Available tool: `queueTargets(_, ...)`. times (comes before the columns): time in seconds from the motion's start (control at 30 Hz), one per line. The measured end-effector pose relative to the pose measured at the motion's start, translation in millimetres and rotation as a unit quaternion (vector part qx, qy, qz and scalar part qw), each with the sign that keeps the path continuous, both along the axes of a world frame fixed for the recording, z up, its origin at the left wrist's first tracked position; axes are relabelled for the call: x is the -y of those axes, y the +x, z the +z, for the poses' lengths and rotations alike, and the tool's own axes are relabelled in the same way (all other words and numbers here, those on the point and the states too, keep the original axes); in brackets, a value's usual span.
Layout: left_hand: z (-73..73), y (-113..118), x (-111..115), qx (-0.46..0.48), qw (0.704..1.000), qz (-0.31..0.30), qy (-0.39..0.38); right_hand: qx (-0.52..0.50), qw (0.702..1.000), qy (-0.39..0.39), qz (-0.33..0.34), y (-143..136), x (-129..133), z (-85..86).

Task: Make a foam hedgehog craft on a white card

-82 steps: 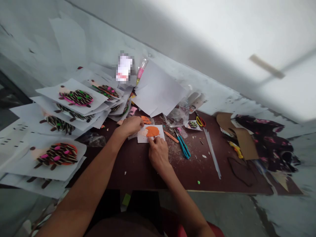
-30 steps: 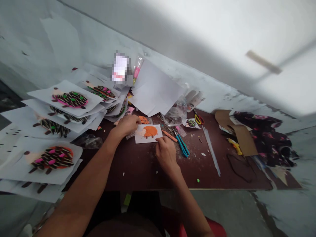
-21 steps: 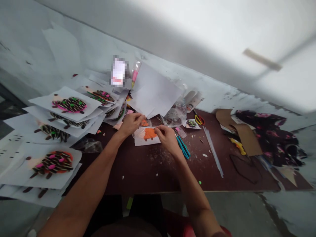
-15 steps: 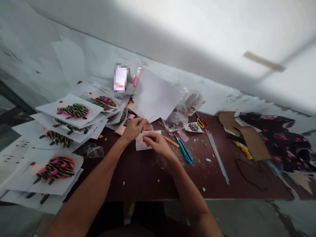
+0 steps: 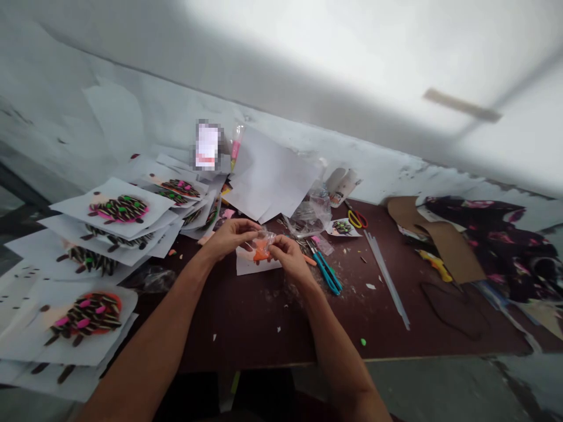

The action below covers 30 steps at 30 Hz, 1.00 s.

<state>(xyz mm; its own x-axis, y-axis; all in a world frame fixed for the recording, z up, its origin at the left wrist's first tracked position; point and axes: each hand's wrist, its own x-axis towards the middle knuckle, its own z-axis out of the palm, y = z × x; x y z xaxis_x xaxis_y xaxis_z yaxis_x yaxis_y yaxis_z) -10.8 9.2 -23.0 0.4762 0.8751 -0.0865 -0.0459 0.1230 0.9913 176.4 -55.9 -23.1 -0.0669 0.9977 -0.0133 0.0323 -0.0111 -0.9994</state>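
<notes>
Both hands are together over a small white sheet [image 5: 251,268] with an orange shape partly visible on it. Between them is a small clear plastic bag [image 5: 266,237] that looks to have something orange in or behind it. My left hand [image 5: 229,239] has its thumb and fingers pinched at the bag's left side. At the right side, my right hand [image 5: 288,258] pinches the bag, its fingertips bent inward. An orange strip [image 5: 310,260] lies just beyond my right hand, close to a teal-handled tool [image 5: 326,271].
Stacked sheets with hedgehog pictures [image 5: 118,208] cover the left side. Blank white paper [image 5: 268,173] leans at the back, beside crumpled plastic [image 5: 310,214]. Rightward are scissors [image 5: 357,219], clear glue sticks [image 5: 387,280], a yellow glue gun [image 5: 433,265], brown cardboard [image 5: 455,249] and dark floral cloth [image 5: 488,246].
The plastic bag now shows stretched between both hands, over the small sheet. My right hand has moved slightly right and down, and the whole view has shifted a little.
</notes>
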Motion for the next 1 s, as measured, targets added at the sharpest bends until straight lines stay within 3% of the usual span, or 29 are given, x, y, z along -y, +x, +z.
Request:
queueTargets(0.13, 3.1, 2.4, 2.5, -0.018, 1.0, 0.001, -0.005, -0.014, 1.0, -0.007, 0.021, 1.0, 1.4, 3.5)
queueTargets(0.3, 6.5, 3.1, 5.0, -0.006, 1.0, -0.004, 0.005, -0.005, 1.0, 0.001, -0.005, 4.4, 1.0, 4.3)
queueTargets(0.57, 1.1, 7.6, 6.3, 0.024, 0.998, -0.056, -0.002, -0.013, 0.999, 0.037, -0.023, 0.1, 0.1, -2.4)
queueTargets(0.77, 1.1, 6.4, 5.4, 0.031, 0.999, 0.008, -0.007, 0.023, 0.993, 0.065, -0.096, 5.8, -1.9, -3.1)
queueTargets(1.0, 2.2, 8.2, 6.5, -0.001, 1.0, -0.026, 0.0, -0.015, 0.999, 0.028, -0.029, 3.4, -1.0, 0.1)
